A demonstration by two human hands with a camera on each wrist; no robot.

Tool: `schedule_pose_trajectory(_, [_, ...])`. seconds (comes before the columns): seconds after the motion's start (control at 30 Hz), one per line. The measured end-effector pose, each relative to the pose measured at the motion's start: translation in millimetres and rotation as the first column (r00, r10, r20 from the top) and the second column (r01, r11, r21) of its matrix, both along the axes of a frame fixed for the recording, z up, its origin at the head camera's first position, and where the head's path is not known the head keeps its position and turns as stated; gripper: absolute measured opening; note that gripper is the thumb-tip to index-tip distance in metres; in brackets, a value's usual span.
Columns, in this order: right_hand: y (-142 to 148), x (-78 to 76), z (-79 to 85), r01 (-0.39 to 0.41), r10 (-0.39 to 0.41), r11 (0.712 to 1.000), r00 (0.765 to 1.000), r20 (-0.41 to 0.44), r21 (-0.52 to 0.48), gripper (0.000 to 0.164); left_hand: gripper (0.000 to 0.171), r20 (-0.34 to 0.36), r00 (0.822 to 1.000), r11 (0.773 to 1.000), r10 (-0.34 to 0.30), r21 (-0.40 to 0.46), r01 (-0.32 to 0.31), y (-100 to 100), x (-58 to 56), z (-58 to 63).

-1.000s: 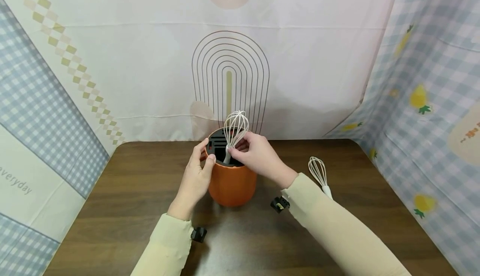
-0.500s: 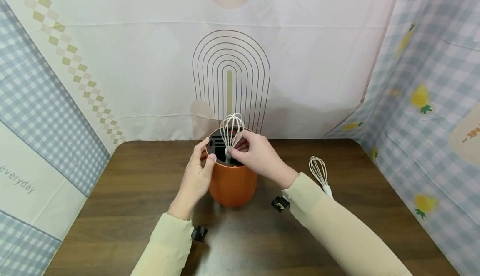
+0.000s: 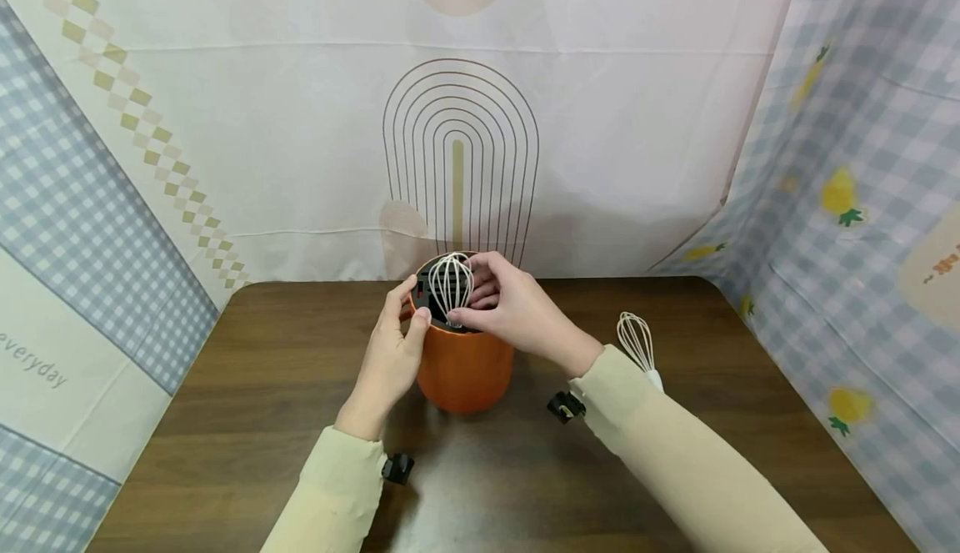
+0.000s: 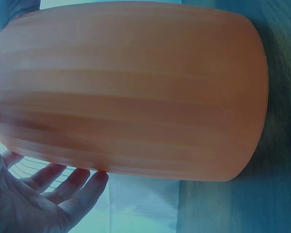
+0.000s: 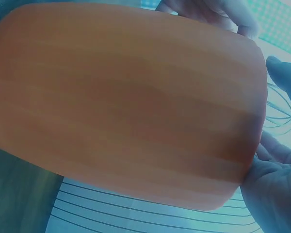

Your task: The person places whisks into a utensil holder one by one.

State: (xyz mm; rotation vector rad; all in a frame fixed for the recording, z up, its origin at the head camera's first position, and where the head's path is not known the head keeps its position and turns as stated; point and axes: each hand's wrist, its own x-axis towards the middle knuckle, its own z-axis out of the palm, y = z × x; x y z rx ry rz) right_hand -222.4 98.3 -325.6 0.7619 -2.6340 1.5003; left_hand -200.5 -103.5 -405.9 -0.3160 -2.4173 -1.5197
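Observation:
In the head view an orange knife block (image 3: 465, 374) stands upright on the table, a black slotted insert in its top. My left hand (image 3: 390, 344) holds its left side, thumb at the front rim and fingers round the far left. A white whisk (image 3: 452, 279) sits wire end up in the opening, its handle hidden inside. The curled fingers and thumb of my right hand (image 3: 513, 303) are around the lower wires. From the right wrist, part of the wire loops (image 5: 280, 116) shows between thumb and fingers. The block's orange wall (image 4: 136, 87) fills most of the left wrist view.
A second white whisk (image 3: 637, 344) lies to the right on the brown wooden table (image 3: 285, 386), its handle partly behind my right sleeve (image 3: 660, 444). A patterned cloth (image 3: 300, 144) hangs close behind the table, with checked cloth (image 3: 847, 286) along the right side.
The whisk has gone down into the block and shifted slightly left, its handle now out of sight. My right hand has moved slightly with it, while the left hand stays on the rim.

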Motion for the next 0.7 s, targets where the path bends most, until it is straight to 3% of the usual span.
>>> schedule_pose_trajectory(0.13, [2, -0.2, 0.0, -0.006, 0.005, 1.0, 1.0, -0.018, -0.018, 0.064, 0.054, -0.001, 1.0, 1.0, -0.001, -0.003, 0.001, 0, -0.1, 0.5])
schedule_pose_trajectory(0.4, [18, 2.0, 1.3, 0.029, -0.032, 0.999, 0.988, -0.151, -0.024, 0.057, 0.054, 0.01, 1.0, 1.0, 0.002, 0.0, -0.002, -2, -0.5, 0.1])
schedule_pose_trajectory(0.57, [40, 5.6, 3.1, 0.068, -0.077, 0.996, 0.981, -0.178, -0.054, 0.053, 0.054, 0.005, 1.0, 1.0, 0.006, -0.012, -0.006, -1, -1.3, -1.3])
schedule_pose_trajectory(0.7, [60, 6.8, 0.1, 0.124, -0.124, 0.992, 0.977, -0.176, -0.012, 0.055, 0.054, 0.0, 1.0, 1.0, 0.01, -0.015, -0.01, -1, -2.1, -1.6])
